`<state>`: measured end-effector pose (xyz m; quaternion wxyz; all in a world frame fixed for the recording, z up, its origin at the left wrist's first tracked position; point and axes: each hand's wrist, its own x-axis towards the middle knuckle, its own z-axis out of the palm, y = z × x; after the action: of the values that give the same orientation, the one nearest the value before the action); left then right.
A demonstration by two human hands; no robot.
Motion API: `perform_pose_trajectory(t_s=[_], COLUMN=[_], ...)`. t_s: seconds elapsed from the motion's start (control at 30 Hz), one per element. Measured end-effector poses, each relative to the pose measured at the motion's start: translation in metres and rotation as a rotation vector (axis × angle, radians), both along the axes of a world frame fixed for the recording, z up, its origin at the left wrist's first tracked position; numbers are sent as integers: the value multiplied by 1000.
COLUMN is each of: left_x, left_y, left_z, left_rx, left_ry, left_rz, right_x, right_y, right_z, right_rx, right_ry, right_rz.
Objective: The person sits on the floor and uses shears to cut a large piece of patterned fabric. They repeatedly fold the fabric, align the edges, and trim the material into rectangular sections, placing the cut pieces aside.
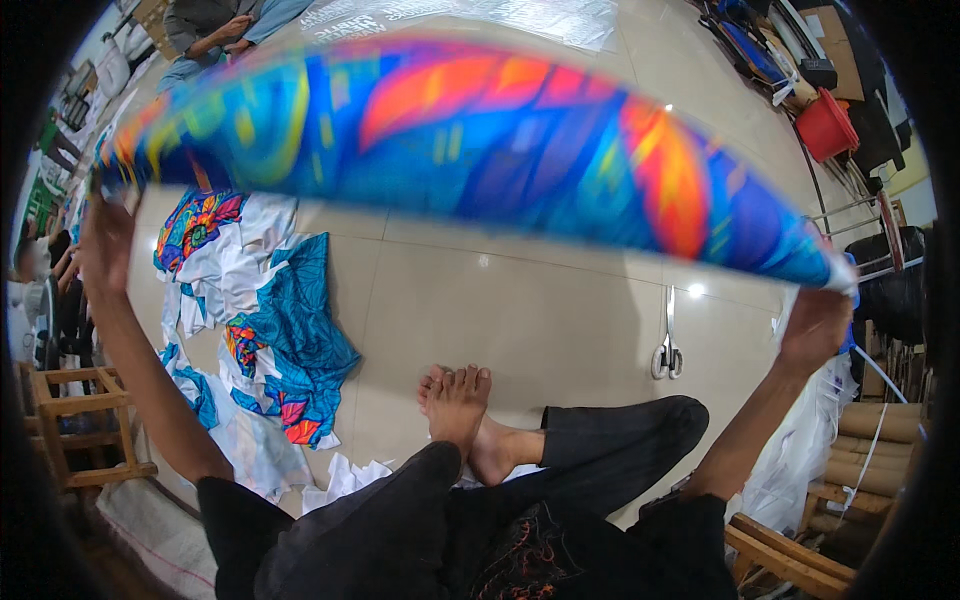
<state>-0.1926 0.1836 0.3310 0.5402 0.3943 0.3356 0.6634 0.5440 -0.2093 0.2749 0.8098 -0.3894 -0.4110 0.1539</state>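
Observation:
A wide piece of printed fabric (430, 140) in blue, orange, purple and yellow is stretched in the air in front of me, blurred by motion. My left hand (108, 240) grips its left end and my right hand (818, 325) its right end, where a pale edge shows; both arms are spread wide. Beneath it on the tiled floor, to the left, lies a loose heap of teal and multicoloured printed fabric pieces (310, 330) with white scraps (235, 270) among them. Scissors (668, 345) with pale handles rest on the floor toward the right.
A person (215, 30) sits at the far left. Printed sheets (520, 15) lie at the far edge. On the right are a red bucket (828, 125), clear plastic (790, 430) and cardboard rolls (875, 440). A wooden stool (85, 425) stands at left, beside a pale sack (155, 535).

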Motion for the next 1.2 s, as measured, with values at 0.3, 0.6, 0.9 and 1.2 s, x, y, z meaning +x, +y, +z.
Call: perform_pose_trajectory(t_s=[0.3, 0.6, 0.9, 1.2], left_x=[35, 66, 67, -8], left_y=[-6, 12, -77, -182], left_z=[-204, -341, -245, -227], left_rx=[-436, -544, -402, -318], left_ry=[87, 619, 686, -6], left_rz=[-318, 144, 17, 152], right_x=[-55, -62, -38, -72], right_y=[8, 47, 25, -40], right_z=[-164, -262, -252, -198], right_rx=[-603, -810, -988, -1025], right_ry=[-118, -95, -127, -41], right_rz=[-124, -13, -20, -23])
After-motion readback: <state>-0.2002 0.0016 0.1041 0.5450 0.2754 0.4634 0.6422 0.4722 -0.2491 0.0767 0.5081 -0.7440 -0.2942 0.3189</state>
